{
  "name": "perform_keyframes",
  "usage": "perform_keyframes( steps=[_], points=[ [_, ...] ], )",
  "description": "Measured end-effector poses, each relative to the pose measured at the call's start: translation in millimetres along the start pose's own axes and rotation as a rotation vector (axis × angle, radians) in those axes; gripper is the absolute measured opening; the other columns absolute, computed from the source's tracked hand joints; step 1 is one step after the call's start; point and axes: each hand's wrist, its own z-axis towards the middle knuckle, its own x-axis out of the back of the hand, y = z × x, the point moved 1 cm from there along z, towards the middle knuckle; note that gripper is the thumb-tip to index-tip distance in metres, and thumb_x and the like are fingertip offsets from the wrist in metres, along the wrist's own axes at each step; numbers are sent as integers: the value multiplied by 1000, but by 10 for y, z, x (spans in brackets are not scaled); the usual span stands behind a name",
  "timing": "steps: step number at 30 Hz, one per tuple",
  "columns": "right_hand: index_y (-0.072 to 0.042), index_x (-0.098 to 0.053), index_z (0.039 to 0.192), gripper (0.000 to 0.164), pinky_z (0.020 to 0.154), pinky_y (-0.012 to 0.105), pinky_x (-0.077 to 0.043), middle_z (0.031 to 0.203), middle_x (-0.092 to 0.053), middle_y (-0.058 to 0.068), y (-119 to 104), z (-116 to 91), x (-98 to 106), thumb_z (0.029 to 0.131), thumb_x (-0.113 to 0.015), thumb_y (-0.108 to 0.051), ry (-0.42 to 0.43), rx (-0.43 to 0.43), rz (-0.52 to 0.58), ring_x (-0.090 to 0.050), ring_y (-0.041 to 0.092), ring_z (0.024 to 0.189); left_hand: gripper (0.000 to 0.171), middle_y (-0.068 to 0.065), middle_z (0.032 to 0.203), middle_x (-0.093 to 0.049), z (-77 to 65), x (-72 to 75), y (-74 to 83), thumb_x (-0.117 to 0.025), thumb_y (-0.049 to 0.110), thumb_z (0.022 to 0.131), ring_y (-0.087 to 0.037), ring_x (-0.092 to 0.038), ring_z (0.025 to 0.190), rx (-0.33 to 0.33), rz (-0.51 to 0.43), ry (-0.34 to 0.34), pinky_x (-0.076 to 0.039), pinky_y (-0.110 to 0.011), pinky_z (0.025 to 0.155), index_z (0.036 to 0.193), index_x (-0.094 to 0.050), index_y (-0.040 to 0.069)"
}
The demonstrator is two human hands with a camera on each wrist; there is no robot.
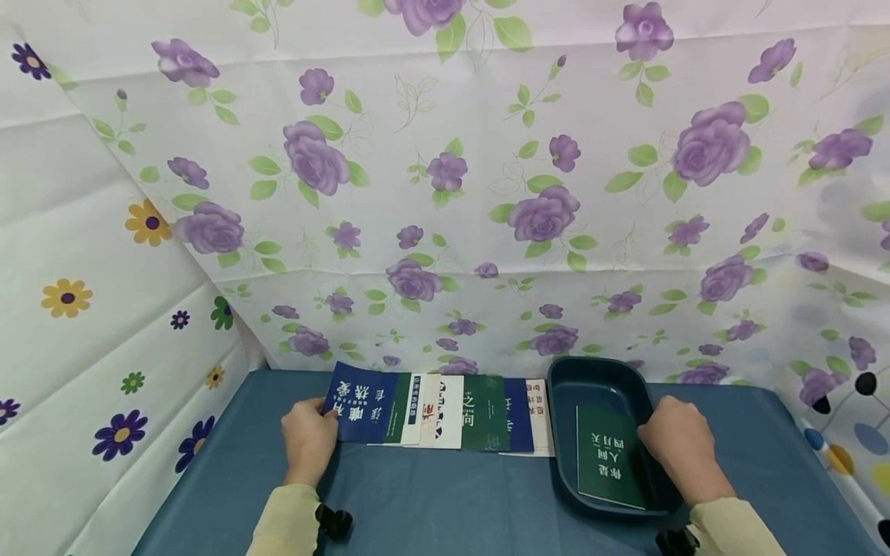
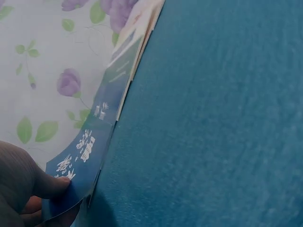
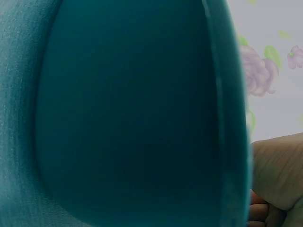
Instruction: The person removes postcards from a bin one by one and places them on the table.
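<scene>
My left hand (image 1: 308, 440) pinches the left edge of a dark blue card (image 1: 361, 405) with white writing, thumb on its face. In the left wrist view this card (image 2: 102, 137) is slightly bent and its held end is raised. It overlaps a row of cards, among them a white card (image 1: 450, 413) and a green card (image 1: 484, 413). On the right, my right hand (image 1: 677, 444) grips the rim of a dark teal tray (image 1: 605, 382). Inside the tray lies another green card (image 1: 605, 452) with white writing. The right wrist view shows the tray's outer side (image 3: 128, 113), with the fingers partly hidden.
Blue cloth covers the table (image 1: 445, 502). Behind it hangs a white curtain (image 1: 480, 177) with purple flowers. A white sheet with coloured flowers (image 1: 62, 371) borders the left side, and a dotted cloth (image 1: 869, 436) the right. The tray stands beside the row's right end.
</scene>
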Motion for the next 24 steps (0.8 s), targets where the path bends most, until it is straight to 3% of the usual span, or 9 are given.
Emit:
perform_keyframes(
  steps=[9, 24],
  points=[
    [-9, -43, 62, 24, 44, 34, -35, 56, -40, 7, 13, 17, -14, 82, -54, -14, 2, -7, -5, -45, 23, 51, 21, -16, 89, -65, -4, -33, -27, -66, 7, 81, -29, -62, 79, -9, 28, 9, -48, -46, 65, 100, -68, 0],
    [-10, -41, 62, 25, 44, 34, -34, 55, -39, 6, 11, 10, -10, 82, -55, -14, 5, 1, -1, -45, 23, 51, 24, -22, 93, -63, 3, -59, -46, -68, 10, 79, -38, -59, 86, -17, 115, 30, -45, -52, 71, 99, -67, -3]
  ],
)
